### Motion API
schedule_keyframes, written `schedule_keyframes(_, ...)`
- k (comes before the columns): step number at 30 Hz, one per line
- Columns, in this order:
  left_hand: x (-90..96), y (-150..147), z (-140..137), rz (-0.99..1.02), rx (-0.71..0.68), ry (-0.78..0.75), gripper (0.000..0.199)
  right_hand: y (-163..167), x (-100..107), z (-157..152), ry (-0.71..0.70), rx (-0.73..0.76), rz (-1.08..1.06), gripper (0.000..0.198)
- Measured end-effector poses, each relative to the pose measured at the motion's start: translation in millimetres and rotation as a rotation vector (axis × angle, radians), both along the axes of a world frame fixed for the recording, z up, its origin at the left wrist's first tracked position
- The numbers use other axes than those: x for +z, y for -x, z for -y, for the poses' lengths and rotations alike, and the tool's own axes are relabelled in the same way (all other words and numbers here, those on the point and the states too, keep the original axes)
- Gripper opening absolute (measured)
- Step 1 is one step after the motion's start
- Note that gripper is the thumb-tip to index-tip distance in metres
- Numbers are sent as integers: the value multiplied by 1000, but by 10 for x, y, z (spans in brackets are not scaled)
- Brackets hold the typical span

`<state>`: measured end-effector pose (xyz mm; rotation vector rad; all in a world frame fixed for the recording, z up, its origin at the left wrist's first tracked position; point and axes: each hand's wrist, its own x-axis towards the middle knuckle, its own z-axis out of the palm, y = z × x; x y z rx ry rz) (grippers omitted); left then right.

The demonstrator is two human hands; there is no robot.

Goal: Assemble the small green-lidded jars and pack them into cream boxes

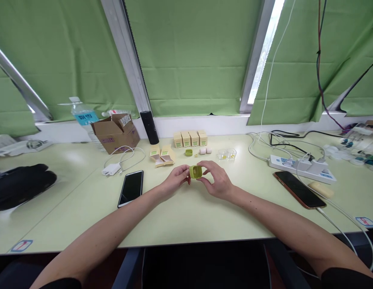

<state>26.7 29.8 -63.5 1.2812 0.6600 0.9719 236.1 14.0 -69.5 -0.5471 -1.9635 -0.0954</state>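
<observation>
Between my two hands, above the middle of the table, is a small green hollow case (195, 172) with its opening turned toward me. The fingers of my left hand (177, 176) pinch its left side. My right hand (217, 179) curls around its right side, thumb below and index finger at the top edge. Behind the hands lies another small green piece (189, 153), with a tiny yellowish part (196, 155) near it. Two pale pink rounded pieces (205, 151) sit beside them. A clear plastic container (226, 154) with small yellow bits stands to their right.
Several small boxes (190, 139) stand in a row at the back, and opened boxes (162, 155) lie left of them. Phones lie at left (131, 188) and right (300, 189). A cardboard carton (116, 134), a black cylinder (149, 127) and a power strip (303, 168) with cables surround the workspace.
</observation>
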Motion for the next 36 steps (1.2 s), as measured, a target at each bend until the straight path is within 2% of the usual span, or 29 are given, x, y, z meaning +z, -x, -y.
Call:
schedule_keyframes(7, -23, 63, -68, 94, 14, 34, 32, -26, 22, -22, -9, -33, 9, 40)
schedule_keyframes(13, -16, 53, -21, 144, -147, 8, 48, -14, 26, -23, -111, -74, 93, 19)
schedule_keyframes(16, -29, 42, 3, 127, -187, 2, 50, -4, 8, -22, -129, -98, 107, 21)
schedule_keyframes(24, -15, 47, 19, 117, -192, -26, 49, 2, -5, -18, -162, -102, 150, 25)
schedule_keyframes(36, -14, 47, 33, 117, -195, -37, 52, 6, 31, -20, -186, -140, 190, 18)
